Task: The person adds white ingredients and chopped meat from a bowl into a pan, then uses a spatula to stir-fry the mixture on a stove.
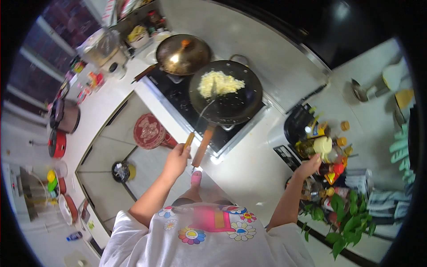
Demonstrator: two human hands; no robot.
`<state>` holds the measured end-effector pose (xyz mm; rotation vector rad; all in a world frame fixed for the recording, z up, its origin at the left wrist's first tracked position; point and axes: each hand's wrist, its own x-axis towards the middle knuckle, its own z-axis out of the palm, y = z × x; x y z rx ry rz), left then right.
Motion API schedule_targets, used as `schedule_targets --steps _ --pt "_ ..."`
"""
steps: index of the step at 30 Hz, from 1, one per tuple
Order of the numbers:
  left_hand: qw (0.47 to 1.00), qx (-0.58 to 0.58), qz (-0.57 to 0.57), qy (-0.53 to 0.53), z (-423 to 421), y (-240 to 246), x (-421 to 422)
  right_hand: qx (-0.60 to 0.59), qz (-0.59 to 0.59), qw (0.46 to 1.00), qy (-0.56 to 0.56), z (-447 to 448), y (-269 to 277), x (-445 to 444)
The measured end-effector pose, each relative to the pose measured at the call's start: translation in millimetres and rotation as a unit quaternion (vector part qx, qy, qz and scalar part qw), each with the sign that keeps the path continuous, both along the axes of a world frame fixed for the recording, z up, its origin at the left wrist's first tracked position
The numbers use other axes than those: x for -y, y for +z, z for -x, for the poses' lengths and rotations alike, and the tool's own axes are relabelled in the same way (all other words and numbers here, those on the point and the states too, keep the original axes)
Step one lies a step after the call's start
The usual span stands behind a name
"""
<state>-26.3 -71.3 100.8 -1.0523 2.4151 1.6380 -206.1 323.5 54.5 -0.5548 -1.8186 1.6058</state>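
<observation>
My left hand is closed around the wooden handle of a metal spatula. The spatula's blade rests in pale yellow crumbled food, possibly rice with egg, heaped in the far part of a dark wok. The wok sits on a black cooktop, its wooden handle pointing towards me, just right of my left hand. Off to the right, my right hand grips an oil bottle with a cream-coloured top and handle, among the seasoning bottles; the fingers are partly hidden.
A lidded pan stands on the far-left burner. Behind the oil bottle are more bottles and a silver-and-black container. A leafy plant overhangs the right counter. Below left are a red-topped stool and a bin.
</observation>
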Motion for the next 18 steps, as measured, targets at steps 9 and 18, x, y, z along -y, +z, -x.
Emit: schedule_targets --steps 9,18 --pt "0.996 -0.057 0.032 -0.054 5 -2 -16 0.115 0.094 0.962 0.230 -86 10 107" --pt "0.968 -0.205 0.141 -0.017 10 -37 -56 0.292 0.328 0.519 0.733 -160 64 318"
